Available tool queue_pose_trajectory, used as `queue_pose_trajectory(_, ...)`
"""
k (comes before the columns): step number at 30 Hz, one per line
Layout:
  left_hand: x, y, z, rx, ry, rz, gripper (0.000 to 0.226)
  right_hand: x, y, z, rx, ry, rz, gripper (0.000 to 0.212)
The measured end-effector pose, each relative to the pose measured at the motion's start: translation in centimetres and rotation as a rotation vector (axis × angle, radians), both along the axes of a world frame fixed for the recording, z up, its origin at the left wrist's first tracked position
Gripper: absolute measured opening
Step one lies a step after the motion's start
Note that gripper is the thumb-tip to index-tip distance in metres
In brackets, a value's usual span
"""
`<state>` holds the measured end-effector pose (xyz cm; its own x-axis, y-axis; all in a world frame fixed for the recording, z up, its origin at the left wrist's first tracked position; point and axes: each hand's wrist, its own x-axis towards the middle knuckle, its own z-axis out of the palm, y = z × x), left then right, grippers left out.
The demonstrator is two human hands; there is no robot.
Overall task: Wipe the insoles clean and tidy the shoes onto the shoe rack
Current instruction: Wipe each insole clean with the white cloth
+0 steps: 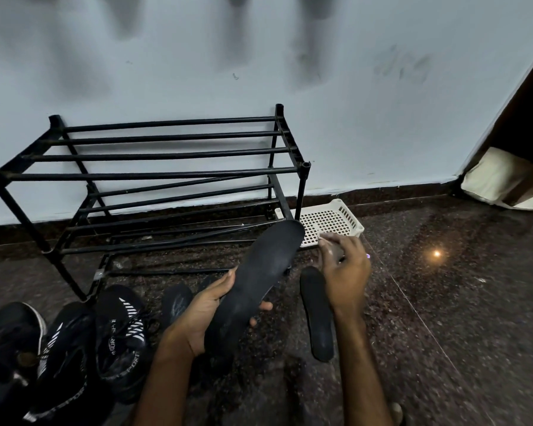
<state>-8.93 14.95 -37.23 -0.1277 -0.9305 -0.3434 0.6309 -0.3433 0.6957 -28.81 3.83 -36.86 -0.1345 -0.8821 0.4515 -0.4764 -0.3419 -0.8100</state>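
Note:
My left hand [197,312] grips a black insole [259,272] around its heel half, with the toe end pointing up and to the right. My right hand [345,265] hovers just right of the insole's toe and pinches a small pale thing, blurred, maybe a wipe. A second black insole [317,315] lies flat on the floor under my right wrist. A third insole [176,302] lies on the floor left of my left hand. The black two-tier shoe rack [154,173] stands bare against the wall.
Three black sneakers [120,336] with white stripes sit on the floor at lower left. A white perforated plastic tray [345,216] lies beside the rack's right leg. Dark speckled stone floor stretches to the right. A wooden door frame [517,142] rises at far right.

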Motion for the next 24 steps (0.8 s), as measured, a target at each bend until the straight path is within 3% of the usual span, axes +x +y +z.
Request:
queue_pose_trajectory(3, -0.4, -0.4, -0.8, 0.028, -0.002, 0.042, 0.035, 1.9, 1.7, -0.9, -0.023, 0.000, 0.114, 0.016)
queue_pose_trajectory(8, -0.7, -0.4, -1.7, 0.089, 0.005, 0.027, 0.033, 4.6, 2.7, -2.7, -0.029, 0.167, 0.318, 0.011)
queue_pose_trajectory(12, -0.5, -0.6, -2.5, 0.112, 0.007, 0.019, 0.032, 2.7, 1.5, -5.9, 0.143, 0.238, 0.110, 0.014)
queue_pose_trajectory(17, -0.8, -1.1, -5.7, 0.208, 0.132, 0.171, 0.050, 0.5, 2.5, -9.6, 0.350, -0.003, -0.015, 0.007)
queue_pose_trajectory(20, -1.3, -1.1, -7.5, 0.213, 0.204, 0.292, 0.055, 1.2, 3.3, -10.3, 0.453, -0.157, 0.123, 0.011)
queue_pose_trajectory(24, -1.8, -1.4, -9.0, 0.167, 0.267, 0.391, 0.059, 3.0, 4.0, -8.9, 0.359, -0.054, 0.430, 0.007)
